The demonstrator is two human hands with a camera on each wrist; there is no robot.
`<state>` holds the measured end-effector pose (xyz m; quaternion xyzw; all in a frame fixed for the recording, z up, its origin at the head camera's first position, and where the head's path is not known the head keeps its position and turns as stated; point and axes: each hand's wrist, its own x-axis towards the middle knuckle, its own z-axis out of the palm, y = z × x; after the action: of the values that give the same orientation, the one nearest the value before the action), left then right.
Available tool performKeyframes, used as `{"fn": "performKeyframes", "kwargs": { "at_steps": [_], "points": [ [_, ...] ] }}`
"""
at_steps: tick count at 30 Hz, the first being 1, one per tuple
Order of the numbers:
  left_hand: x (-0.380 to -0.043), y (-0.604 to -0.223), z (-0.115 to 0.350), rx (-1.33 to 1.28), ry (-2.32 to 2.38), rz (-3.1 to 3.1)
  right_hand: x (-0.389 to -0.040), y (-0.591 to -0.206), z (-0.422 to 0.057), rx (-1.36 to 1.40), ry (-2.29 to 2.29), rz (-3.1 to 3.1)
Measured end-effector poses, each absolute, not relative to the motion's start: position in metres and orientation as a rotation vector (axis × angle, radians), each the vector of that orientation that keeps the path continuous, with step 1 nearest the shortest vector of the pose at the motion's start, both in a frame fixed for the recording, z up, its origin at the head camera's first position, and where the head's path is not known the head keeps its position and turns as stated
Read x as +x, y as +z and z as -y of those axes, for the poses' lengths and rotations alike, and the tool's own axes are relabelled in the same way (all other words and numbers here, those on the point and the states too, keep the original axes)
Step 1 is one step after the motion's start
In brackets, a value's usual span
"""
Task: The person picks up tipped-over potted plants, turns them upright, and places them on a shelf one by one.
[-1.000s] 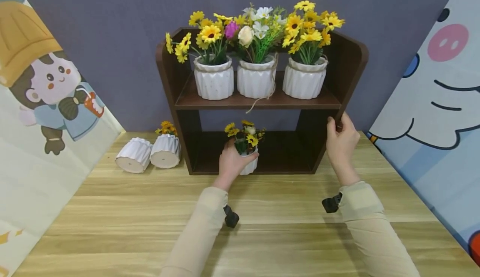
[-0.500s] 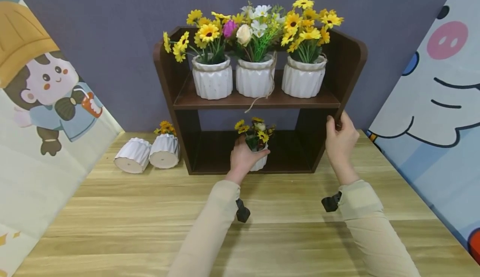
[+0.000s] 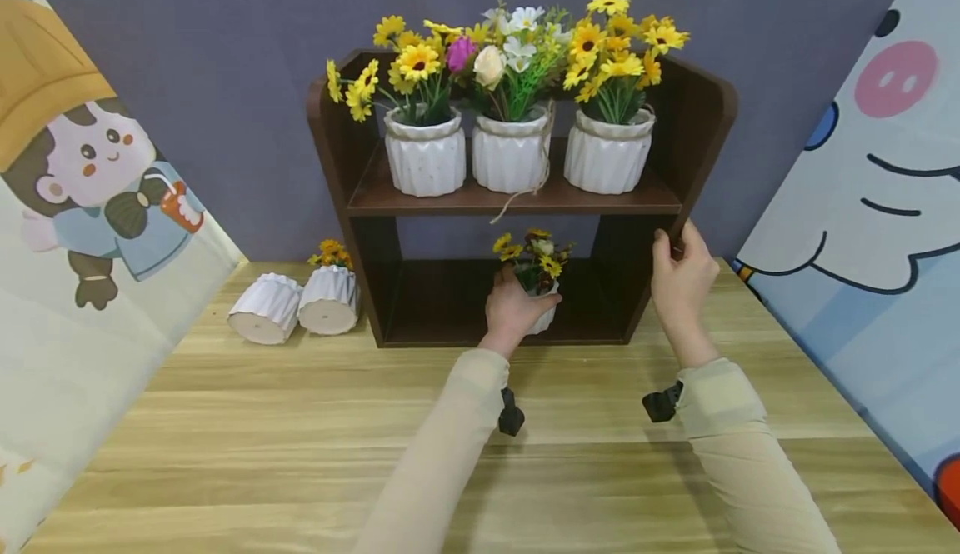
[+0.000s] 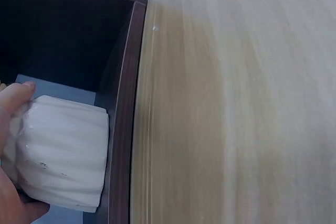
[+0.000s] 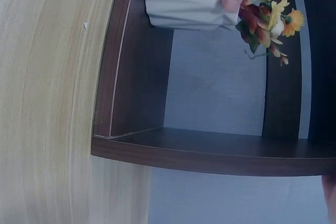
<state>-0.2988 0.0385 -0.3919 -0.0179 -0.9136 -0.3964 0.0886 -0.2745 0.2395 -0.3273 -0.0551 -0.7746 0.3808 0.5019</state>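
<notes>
Pot in hand: small, white and fluted, with yellow and cream flowers; upright at the lower shelf of a dark brown rack, nearer its bottom right corner than its bottom left. Whether its base touches the board is unclear.
Shift: over the last second, pot and hand have slid from about the middle of the shelf's front edge rightward and slightly inward.
Meaning: the pot seems to be mid-positioning, since it is not released.
Left hand: fingers and thumb curl around the pot's sides.
Right hand: thumb and fingers pinch the front edge of the right side panel, just below the upper shelf; probably steadying the rack.
Upper row: left pot, middle pot and right pot, all upright with flowers. Loose twine hangs over the front edge.
Tabletop: outside the rack's bottom left corner, two white pots lie tipped, bases facing the viewer.
Writing: no brand, label or lettering is readable.
</notes>
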Motion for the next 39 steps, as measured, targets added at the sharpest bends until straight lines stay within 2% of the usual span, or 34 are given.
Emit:
{"fn": "performKeyframes", "kwargs": {
  "at_steps": [30, 39],
  "points": [
    [-0.316, -0.390, -0.080, -0.125, -0.927, 2.834, -0.274, -0.326, -0.240, -0.132, 0.911, 1.853],
    [-0.313, -0.390, -0.082, -0.042, -0.764, 2.868, -0.274, -0.328, -0.240, -0.123, 0.922, 1.880]
  ]
}}
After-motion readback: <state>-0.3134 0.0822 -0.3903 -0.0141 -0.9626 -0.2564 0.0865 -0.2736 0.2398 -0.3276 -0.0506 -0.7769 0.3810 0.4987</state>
